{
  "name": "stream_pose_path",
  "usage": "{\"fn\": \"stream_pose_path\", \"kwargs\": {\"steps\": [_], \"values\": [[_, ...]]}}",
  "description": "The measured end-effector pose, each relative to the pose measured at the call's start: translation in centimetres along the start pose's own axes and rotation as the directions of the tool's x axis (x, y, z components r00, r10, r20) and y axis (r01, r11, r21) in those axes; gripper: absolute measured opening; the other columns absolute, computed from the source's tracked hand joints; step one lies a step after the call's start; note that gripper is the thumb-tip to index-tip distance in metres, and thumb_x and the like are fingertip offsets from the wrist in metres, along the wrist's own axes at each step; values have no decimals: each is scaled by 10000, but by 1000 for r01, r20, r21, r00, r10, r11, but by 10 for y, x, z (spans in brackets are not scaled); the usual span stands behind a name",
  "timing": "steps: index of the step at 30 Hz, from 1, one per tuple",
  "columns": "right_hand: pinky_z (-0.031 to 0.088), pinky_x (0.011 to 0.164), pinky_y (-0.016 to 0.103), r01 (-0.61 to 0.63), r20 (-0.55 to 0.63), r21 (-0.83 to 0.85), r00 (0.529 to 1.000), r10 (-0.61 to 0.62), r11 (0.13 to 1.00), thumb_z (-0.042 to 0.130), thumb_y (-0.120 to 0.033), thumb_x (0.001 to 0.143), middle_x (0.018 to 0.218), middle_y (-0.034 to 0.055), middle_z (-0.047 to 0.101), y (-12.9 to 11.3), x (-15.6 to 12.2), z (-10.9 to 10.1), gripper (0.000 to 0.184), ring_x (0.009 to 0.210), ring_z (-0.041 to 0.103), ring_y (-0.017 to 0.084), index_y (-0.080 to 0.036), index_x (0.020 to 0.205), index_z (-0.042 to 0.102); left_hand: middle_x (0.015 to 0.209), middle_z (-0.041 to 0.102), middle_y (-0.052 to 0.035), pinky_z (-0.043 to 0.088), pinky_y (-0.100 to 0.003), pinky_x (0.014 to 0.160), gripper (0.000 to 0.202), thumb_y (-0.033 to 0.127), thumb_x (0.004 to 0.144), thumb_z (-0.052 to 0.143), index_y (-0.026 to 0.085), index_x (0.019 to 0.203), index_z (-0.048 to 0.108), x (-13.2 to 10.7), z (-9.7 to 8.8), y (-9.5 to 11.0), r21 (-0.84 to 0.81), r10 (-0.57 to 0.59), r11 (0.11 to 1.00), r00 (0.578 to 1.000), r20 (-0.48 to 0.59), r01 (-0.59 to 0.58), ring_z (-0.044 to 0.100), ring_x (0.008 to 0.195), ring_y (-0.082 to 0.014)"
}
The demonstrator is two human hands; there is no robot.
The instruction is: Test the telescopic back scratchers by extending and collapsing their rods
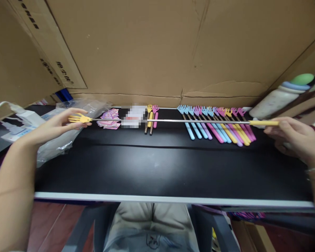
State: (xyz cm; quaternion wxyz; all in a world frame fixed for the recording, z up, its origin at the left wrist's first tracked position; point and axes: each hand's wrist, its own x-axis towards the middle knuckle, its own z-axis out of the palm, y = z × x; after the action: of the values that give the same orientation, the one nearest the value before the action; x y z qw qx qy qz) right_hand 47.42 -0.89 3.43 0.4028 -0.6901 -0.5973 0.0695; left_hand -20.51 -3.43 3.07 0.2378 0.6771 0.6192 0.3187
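A telescopic back scratcher (178,121) with a yellow claw head and yellow handle stretches level across the desk, its metal rod drawn out long. My left hand (59,124) is closed on the claw end at the left. At the far right, my right hand (295,134) grips the end of the handle. Behind and below the rod lies a row of several back scratchers (215,129) in blue, pink, purple and yellow, claws pointing away from me. Left of that row are a few loose back scratcher parts (151,120), yellow and pink.
Pink-purple cards (109,119) lie in a pile beside a blurred white item (133,117). Clear plastic bags (60,147) and a white power strip (21,127) occupy the left side. A white bottle (275,98) leans at the right. Cardboard (152,52) walls the black desk (157,171) behind.
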Motion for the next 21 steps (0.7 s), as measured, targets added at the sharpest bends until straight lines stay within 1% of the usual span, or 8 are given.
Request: {"fn": "stream_pose_path", "kwargs": {"steps": [1, 3, 5, 9, 13, 18, 19, 21], "values": [[450, 671, 306, -86, 37, 186, 996, 81, 979, 523, -432, 858, 745, 114, 621, -1, 2, 2, 229, 672, 613, 146, -208, 828, 561, 1057, 656, -11, 459, -404, 926, 718, 687, 644, 627, 302, 1228, 464, 0, 1, -1, -39, -10, 999, 1000, -24, 9, 598, 961, -224], [442, 751, 331, -208, 88, 500, 978, 190, 840, 603, -332, 812, 765, 78, 604, -2, 5, 6, 124, 697, 602, 141, -217, 819, 558, 1016, 665, -1, 464, -384, 930, 709, 659, 652, 648, 306, 1239, 466, 0, 3, -1, -128, -34, 991, 997, -69, 25, 605, 923, -196], [435, 772, 345, -224, 84, 626, 972, 221, 747, 614, -283, 782, 738, 48, 586, -3, 6, 10, 76, 670, 578, 137, -218, 775, 575, 999, 657, 5, 484, -341, 902, 661, 619, 665, 671, 288, 1209, 493, 1, 4, 2, -260, -83, 964, 991, -107, 52, 604, 868, -156], [428, 734, 327, -328, 187, 693, 942, 280, 642, 559, -238, 768, 703, 31, 559, -13, 2, 20, 66, 652, 546, 136, -216, 712, 587, 876, 622, 31, 521, -241, 742, 447, 491, 722, 688, 238, 1061, 544, 3, 7, 12, -473, -225, 873, 959, -173, 119, 586, 742, -92], [400, 655, 291, -365, 195, 714, 923, 331, 598, 479, -202, 796, 659, 15, 503, -29, -4, 29, 152, 600, 504, 113, -219, 667, 557, 739, 591, 42, 504, -196, 646, 212, 336, 798, 622, 200, 936, 535, 7, 13, 20, -524, -314, 840, 914, -258, 140, 578, 677, -74], [361, 602, 306, -325, 128, 736, 928, 349, 594, 441, -159, 812, 595, 0, 468, -43, -6, 31, 197, 540, 483, 95, -218, 631, 494, 669, 580, 69, 484, -191, 594, 159, 260, 824, 574, 214, 955, 496, 11, 22, 20, -467, -296, 881, 854, -427, 72, 568, 596, -60], [362, 608, 312, -334, 141, 734, 927, 349, 592, 445, -158, 820, 596, 1, 482, -45, -6, 31, 198, 545, 497, 94, -219, 637, 490, 668, 582, 73, 481, -189, 593, 169, 270, 829, 576, 217, 963, 489, 11, 24, 20, -452, -278, 890, 854, -439, 57, 567, 594, -58], [372, 630, 319, -368, 199, 722, 921, 334, 586, 453, -172, 841, 617, 12, 528, -52, -10, 33, 190, 574, 535, 97, -222, 663, 495, 681, 589, 72, 481, -193, 603, 197, 312, 839, 581, 219, 976, 474, 11, 31, 22, -435, -225, 900, 887, -404, 31, 572, 611, -59]]}}
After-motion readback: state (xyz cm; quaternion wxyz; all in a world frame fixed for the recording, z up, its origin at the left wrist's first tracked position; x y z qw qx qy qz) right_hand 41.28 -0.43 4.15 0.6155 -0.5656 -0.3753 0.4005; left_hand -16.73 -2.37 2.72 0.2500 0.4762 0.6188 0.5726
